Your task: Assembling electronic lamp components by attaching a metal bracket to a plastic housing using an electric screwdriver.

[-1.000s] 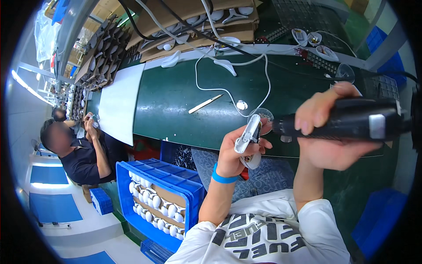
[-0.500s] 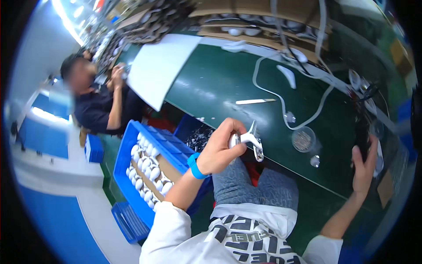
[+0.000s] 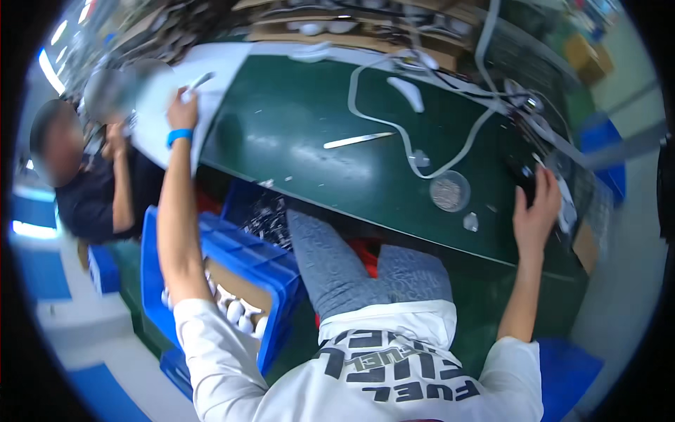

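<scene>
My left hand (image 3: 182,118), with a blue band at the wrist, is stretched far to the left over the white sheet (image 3: 223,77). Its fingers are closed on a small white piece with a greyish end (image 3: 202,80), blurred by motion. My right hand (image 3: 538,214) is at the table's right side, thumb and fingers spread. A black object (image 3: 519,169) lies by its fingertips, its kind unclear. A white curved part (image 3: 564,207) is just right of that hand. Left of it are a round clear tub of small metal pieces (image 3: 448,193) and a small clear plastic piece (image 3: 470,222).
A white-handled blade (image 3: 358,140), a white curved shell (image 3: 406,93) and a looping pale hose (image 3: 357,105) lie on the green table (image 3: 281,133). A blue crate (image 3: 278,271) of white parts stands by my left arm. A co-worker (image 3: 112,179) sits at left; cardboard trays (image 3: 358,32) line the back.
My left hand has swung from the table's front edge to the far left with the white piece. My right hand's fingers have spread beside the black object. The view has shifted right.
</scene>
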A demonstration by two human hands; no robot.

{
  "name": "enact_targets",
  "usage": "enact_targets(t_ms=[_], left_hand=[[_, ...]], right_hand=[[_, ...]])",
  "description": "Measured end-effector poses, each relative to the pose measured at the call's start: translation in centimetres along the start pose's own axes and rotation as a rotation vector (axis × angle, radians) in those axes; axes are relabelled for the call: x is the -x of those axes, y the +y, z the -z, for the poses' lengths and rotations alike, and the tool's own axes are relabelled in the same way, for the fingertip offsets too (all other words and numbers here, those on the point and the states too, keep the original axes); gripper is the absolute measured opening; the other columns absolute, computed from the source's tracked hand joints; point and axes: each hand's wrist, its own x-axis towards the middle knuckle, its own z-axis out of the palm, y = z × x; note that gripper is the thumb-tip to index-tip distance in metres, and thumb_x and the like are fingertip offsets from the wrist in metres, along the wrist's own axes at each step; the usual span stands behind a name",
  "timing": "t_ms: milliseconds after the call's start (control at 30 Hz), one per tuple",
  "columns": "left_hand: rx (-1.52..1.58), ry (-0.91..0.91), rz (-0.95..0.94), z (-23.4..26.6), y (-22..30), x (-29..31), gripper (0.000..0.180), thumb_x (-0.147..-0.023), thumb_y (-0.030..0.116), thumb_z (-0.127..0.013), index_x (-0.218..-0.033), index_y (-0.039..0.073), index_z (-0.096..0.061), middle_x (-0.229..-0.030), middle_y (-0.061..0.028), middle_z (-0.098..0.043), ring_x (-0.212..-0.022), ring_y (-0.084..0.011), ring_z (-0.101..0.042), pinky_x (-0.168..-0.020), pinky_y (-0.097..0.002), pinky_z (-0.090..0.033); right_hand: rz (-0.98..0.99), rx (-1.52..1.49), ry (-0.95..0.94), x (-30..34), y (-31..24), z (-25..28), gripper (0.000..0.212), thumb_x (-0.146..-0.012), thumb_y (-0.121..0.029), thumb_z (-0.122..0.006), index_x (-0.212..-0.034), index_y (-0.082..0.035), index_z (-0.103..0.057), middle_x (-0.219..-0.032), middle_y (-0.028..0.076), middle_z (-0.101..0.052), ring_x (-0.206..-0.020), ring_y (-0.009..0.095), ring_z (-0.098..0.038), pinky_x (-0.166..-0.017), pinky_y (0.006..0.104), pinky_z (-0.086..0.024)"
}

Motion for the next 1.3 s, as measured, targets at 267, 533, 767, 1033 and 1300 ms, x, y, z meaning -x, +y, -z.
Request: enact_targets(t_ms=[267,533,767,1033,1300], left_hand=[[-0.166,-0.117,-0.032,-2.6,-2.9,0.5,0.068,-0.088,0.047,-0.061,-0.132,-0.003,-0.051,-0.126,-0.0272,-0.057,-0.117,-0.0431,-0.054,-0.101,-0.0466,-0.042],[0.315,-0.004,0.113,13.5,0.8,19.7,0.032,-0.087,0.018,-0.067,-0.115,0.004,-0.063,-0.109,-0.0125,-0.061,-0.098,-0.0231,-0.060,-0.081,-0.0323,-0.050],[-0.054,-0.246,0.745,25.2,-9.8,40.7,0.024,-0.089,0.019,-0.065,-0.103,-0.001,-0.068,-0.076,-0.0042,-0.070,-0.067,-0.0133,-0.063,-0.062,-0.0291,-0.050],[0.925,-0.041,1.467,21.3,-11.2,41.0,0.043,-0.094,0.034,-0.062,-0.116,-0.003,-0.059,-0.106,-0.0153,-0.066,-0.091,-0.0205,-0.066,-0.078,-0.0308,-0.056],[1.360,0.324,1.715,10.0,-16.9,37.3,0.037,-0.085,0.045,-0.072,-0.088,0.013,-0.053,-0.067,0.0011,-0.049,-0.059,-0.0127,-0.051,-0.060,-0.0324,-0.051]], right_hand=[[0.006,-0.180,-0.387,0.3,-3.7,3.0,0.013,-0.078,-0.011,-0.070,-0.089,-0.005,-0.070,-0.092,0.010,-0.065,-0.089,0.030,-0.062,-0.076,0.0379,-0.050],[0.023,-0.232,-0.747,-0.7,-0.7,2.6,0.007,-0.082,-0.003,-0.064,-0.086,0.001,-0.061,-0.075,0.014,-0.059,-0.068,0.024,-0.059,-0.064,0.0345,-0.047],[-0.122,-0.405,-0.981,-1.4,5.1,-0.6,0.009,-0.084,-0.002,-0.064,-0.084,-0.003,-0.055,-0.074,-0.001,-0.049,-0.069,0.007,-0.045,-0.063,0.0212,-0.038],[-0.145,-0.409,-0.708,-4.1,4.2,1.9,0.008,-0.095,-0.013,-0.058,-0.097,-0.005,-0.056,-0.086,0.002,-0.060,-0.074,0.008,-0.053,-0.065,0.0202,-0.040],[-0.150,-0.389,-0.503,-3.6,0.6,3.0,0.013,-0.098,-0.016,-0.058,-0.102,-0.005,-0.058,-0.091,0.003,-0.064,-0.077,0.007,-0.055,-0.062,0.0185,-0.039]])
